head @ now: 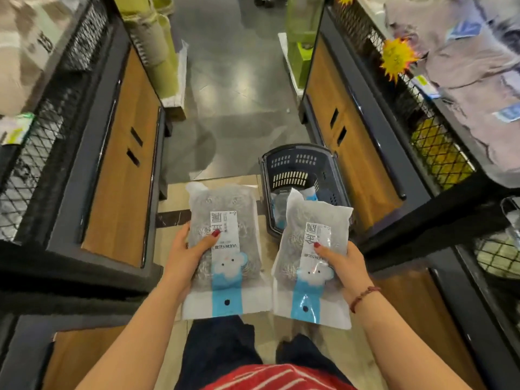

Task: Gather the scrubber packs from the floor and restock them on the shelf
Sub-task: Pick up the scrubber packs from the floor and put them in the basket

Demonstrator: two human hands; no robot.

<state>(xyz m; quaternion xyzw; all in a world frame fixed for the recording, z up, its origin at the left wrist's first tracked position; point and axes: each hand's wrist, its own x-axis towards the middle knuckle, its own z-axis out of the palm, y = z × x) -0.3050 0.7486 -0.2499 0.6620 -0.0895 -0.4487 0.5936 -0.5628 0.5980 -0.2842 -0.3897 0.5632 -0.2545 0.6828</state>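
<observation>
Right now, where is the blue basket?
In the head view, the basket sits on the floor right of centre, beside the right shelf's wooden base, partly hidden behind the scrubber pack in the right hand.

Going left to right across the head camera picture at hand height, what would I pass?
Left shelf unit → left hand → left scrubber pack → right scrubber pack → right hand → right shelf unit.
</observation>
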